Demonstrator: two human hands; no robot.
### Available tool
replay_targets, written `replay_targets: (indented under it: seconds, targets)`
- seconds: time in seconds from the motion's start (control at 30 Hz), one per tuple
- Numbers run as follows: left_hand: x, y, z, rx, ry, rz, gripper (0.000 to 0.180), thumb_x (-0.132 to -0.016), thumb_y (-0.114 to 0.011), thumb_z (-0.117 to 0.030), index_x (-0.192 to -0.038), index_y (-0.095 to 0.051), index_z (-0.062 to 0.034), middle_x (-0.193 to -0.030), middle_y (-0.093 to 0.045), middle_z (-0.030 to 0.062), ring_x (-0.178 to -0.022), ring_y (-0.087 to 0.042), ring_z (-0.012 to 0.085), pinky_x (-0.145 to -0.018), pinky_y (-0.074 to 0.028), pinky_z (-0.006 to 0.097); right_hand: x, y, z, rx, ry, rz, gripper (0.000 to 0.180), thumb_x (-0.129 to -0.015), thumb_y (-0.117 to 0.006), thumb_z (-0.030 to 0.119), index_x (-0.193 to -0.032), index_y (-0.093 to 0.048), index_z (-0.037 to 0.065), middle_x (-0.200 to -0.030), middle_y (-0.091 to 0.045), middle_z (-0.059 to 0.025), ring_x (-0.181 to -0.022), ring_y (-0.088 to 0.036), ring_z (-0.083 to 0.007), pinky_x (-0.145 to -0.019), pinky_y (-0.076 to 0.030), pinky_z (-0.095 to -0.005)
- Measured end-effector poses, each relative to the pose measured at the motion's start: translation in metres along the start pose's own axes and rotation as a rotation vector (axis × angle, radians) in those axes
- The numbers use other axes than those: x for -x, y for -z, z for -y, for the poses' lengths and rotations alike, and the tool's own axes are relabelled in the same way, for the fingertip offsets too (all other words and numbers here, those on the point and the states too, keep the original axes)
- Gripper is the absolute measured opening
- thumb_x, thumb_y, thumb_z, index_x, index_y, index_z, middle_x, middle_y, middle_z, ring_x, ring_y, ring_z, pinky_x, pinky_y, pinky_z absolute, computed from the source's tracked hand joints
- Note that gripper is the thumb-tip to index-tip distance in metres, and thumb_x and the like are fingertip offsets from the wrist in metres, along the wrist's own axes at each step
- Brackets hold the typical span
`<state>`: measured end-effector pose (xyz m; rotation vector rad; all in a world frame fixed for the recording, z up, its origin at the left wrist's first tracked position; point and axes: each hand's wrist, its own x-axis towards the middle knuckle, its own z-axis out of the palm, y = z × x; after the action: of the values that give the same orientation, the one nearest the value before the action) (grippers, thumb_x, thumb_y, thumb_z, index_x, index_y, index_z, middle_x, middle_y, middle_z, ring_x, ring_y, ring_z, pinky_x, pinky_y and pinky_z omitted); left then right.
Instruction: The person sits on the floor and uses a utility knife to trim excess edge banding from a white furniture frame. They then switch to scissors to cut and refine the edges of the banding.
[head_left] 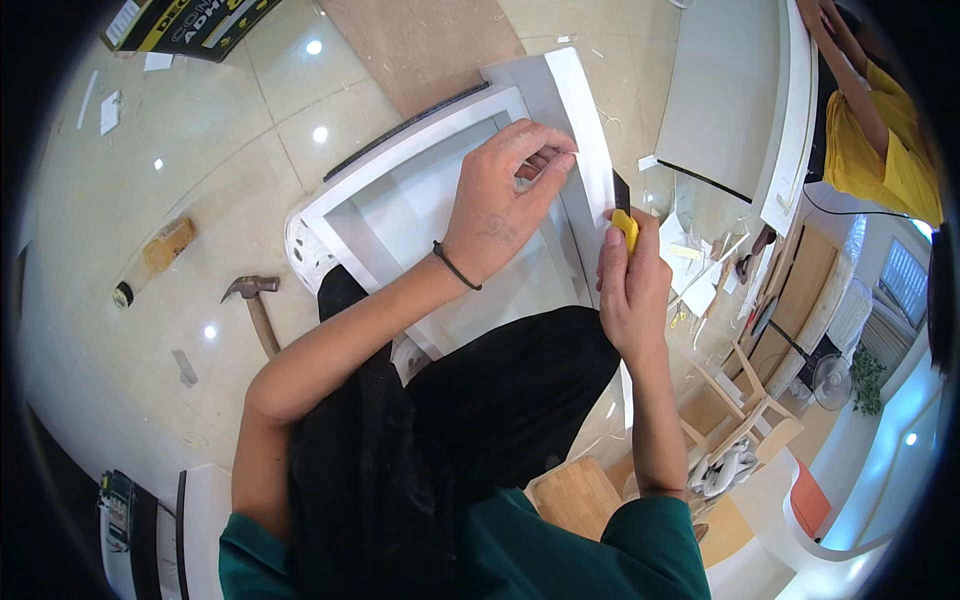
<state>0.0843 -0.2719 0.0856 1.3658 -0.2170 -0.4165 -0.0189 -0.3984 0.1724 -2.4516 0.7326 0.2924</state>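
Note:
A white drawer (pixel 350 215) with a wide front panel (pixel 578 110) rests in front of me, against my legs. My right hand (pixel 635 280) is wrapped round a yellow utility knife (pixel 625 225), its dark blade pointing away from me along the panel's outer side. Over the drawer's open inside, my left hand (pixel 505 195) is closed in a pinch beside the panel's top edge. A tiny white bit shows at its fingertips, too small to name.
A claw hammer (pixel 258 305) and a bottle (pixel 155 262) lie on the tiled floor to the left. Beyond the drawer is a brown board (pixel 420 50). White scraps (pixel 690 270) litter the right, below another white panel (pixel 720 90); a person in yellow (pixel 880 150) works there.

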Motion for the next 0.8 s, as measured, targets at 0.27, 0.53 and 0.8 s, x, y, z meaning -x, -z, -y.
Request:
replay_targets:
  seconds: [0.27, 0.53, 0.8]
  targets:
    - [-0.005, 0.006, 0.005, -0.214, -0.086, 0.087, 0.013, -0.098, -0.063, -0.012, -0.096, -0.065, 0.0012, -0.080, -0.066, 0.0075, -0.072, -0.061, 0.0121, -0.064, -0.049, 0.028, -0.031, 0.029, 0.035, 0.131, 0.091, 0.150, 0.021, -0.104, -0.052, 0.021, -0.115, -0.051, 0.003, -0.063, -0.061, -0.0220, -0.060, -0.064, -0.0420, -0.055, -0.048, -0.0446]
    - [0.006, 0.002, 0.015, -0.203, -0.046, 0.112, 0.023, -0.101, -0.055, -0.017, -0.087, -0.056, 0.0005, -0.072, -0.054, 0.0177, -0.062, -0.051, 0.0345, -0.059, -0.041, 0.041, -0.054, 0.040, 0.059, 0.541, 0.267, 0.308, 0.018, -0.102, -0.054, 0.018, -0.112, -0.051, 0.004, -0.065, -0.059, -0.0222, -0.059, -0.060, -0.0418, -0.056, -0.046, -0.0470]
    - [0.007, 0.008, 0.017, -0.228, -0.051, 0.147, 0.023, -0.100, -0.055, -0.016, -0.085, -0.054, 0.0002, -0.070, -0.052, 0.0177, -0.061, -0.050, 0.0347, -0.058, -0.040, 0.042, -0.052, 0.030, 0.062, 0.654, 0.335, 0.270, 0.017, -0.101, -0.055, 0.020, -0.105, -0.048, 0.005, -0.059, -0.062, -0.0179, -0.054, -0.063, -0.0397, -0.050, -0.050, -0.0467]
